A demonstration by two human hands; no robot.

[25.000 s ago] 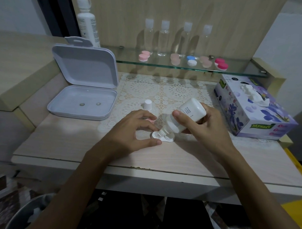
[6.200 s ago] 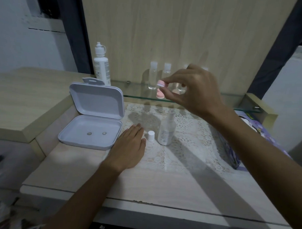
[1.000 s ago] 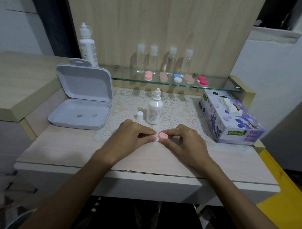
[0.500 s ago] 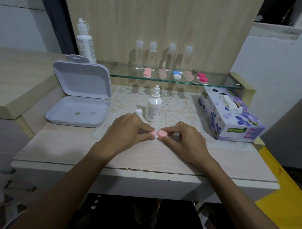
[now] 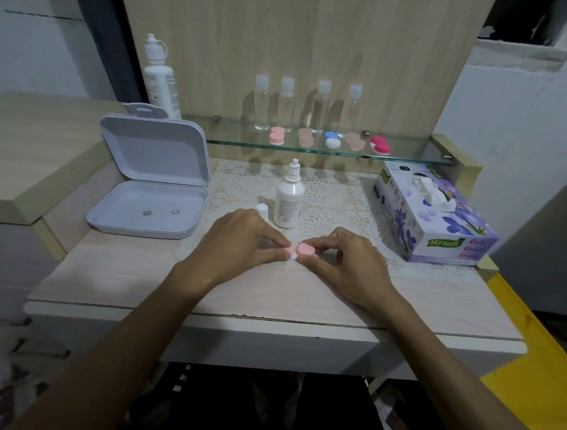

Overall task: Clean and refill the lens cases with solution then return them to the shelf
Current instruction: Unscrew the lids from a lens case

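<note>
Tissue box (image 5: 436,217) right of right hand (image 5: 348,259) reads "Mysoft". Left hand (image 5: 242,242) & right hand each still pinch a cap of pink lens case (image 5: 302,249); little changed vs 0.5 s ago.

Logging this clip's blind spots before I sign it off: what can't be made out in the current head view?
- Pink lens case: the left hand covers its left cap; whether either cap is loosened can't be told.
- Small solution bottle: label print too small to read; fill level hidden by opaque plastic.
- Two small round things in the open white box: too small to identify.
- Right hand: fingertips pinch the right cap; the case's contents are hidden.
</note>
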